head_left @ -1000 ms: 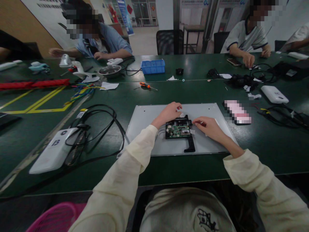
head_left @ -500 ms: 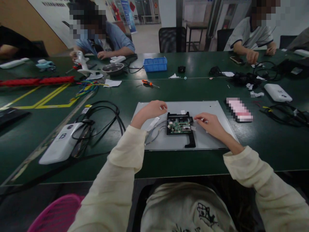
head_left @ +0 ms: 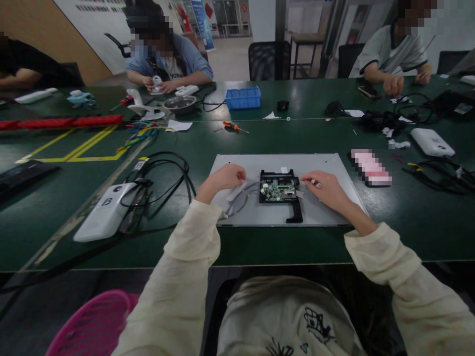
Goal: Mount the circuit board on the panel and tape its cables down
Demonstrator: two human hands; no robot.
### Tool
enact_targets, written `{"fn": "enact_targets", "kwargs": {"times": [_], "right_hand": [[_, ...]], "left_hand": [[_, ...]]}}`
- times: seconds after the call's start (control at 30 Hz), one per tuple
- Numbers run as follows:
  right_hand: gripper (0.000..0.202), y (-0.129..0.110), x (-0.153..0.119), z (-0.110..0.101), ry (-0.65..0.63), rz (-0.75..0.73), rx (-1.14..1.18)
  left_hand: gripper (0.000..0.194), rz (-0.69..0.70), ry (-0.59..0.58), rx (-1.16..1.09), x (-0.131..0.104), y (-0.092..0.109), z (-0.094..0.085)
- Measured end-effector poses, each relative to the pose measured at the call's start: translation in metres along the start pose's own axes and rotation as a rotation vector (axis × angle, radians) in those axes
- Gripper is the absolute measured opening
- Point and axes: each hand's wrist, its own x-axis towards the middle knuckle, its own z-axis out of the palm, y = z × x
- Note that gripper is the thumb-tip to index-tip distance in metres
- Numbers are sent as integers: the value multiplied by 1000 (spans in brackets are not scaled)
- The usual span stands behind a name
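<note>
A light grey flat panel (head_left: pixel 326 212) lies before me on the green table. On its middle sits a black bracket (head_left: pixel 296 212) with a green circuit board (head_left: pixel 278 192) in it. Grey cables (head_left: pixel 243 203) run from the board toward the panel's left side. My left hand (head_left: pixel 224 179) is closed over the panel's left part, its fingertips pinching the upper end of a white strip (head_left: pixel 236 191). Just right of the bracket, my right hand (head_left: pixel 323 187) is closed in a pinch; what is between its fingertips is too small to name.
Left of the panel lie a white power bank (head_left: pixel 104 210) and looped black cables (head_left: pixel 163 185). A phone (head_left: pixel 371 168) lies to the right. Beyond are an orange screwdriver (head_left: pixel 233 127), a blue basket (head_left: pixel 243 98) and a metal bowl (head_left: pixel 180 104). Other people sit across the table.
My left hand has moved left and down to the white strip, which now looks raised. My right hand stays beside the bracket. The view has shifted slightly.
</note>
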Motion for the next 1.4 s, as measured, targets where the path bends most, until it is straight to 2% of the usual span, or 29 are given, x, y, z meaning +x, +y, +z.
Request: {"fn": "enact_targets", "kwargs": {"times": [0.1, 0.2, 0.33, 0.47, 0.6, 0.73, 0.87, 1.0, 1.1, 1.23, 1.3, 1.4], "right_hand": [[26, -12, -4, -5, 16, -16, -28], [29, -36, -13, -5, 46, -18, -28], [36, -78, -24, 6, 49, -62, 43], [47, -111, -26, 27, 29, -99, 103], [62, -132, -22, 51, 16, -128, 124], [67, -143, -21, 73, -23, -136, 87], [67, -141, -24, 89, -112, -206, 67], [65, -136, -27, 95, -131, -214, 78], [58, -137, -27, 95, -153, -197, 56], [52, -139, -26, 94, -181, -190, 42], [53, -139, -26, 93, -189, -181, 46], [57, -140, -26, 92, -212, -165, 44]], "left_hand": [[11, -4, 68, -21, -13, -6, -6], [12, -40, 228, -111, -34, -4, -15], [18, -99, 484, -471, -60, 13, -21], [17, -188, 695, -652, -74, 31, -13], [19, -216, 671, -684, -76, 33, 11], [17, -252, 629, -525, -78, 23, 33], [16, -269, 580, -349, -81, 18, 41], [15, -307, 524, -179, -83, 18, 44], [21, -285, 604, -84, -85, 26, 45], [27, -208, 762, 42, -96, 51, 49], [28, -184, 766, 65, -102, 63, 55], [30, -161, 678, 95, -106, 71, 69]]}}
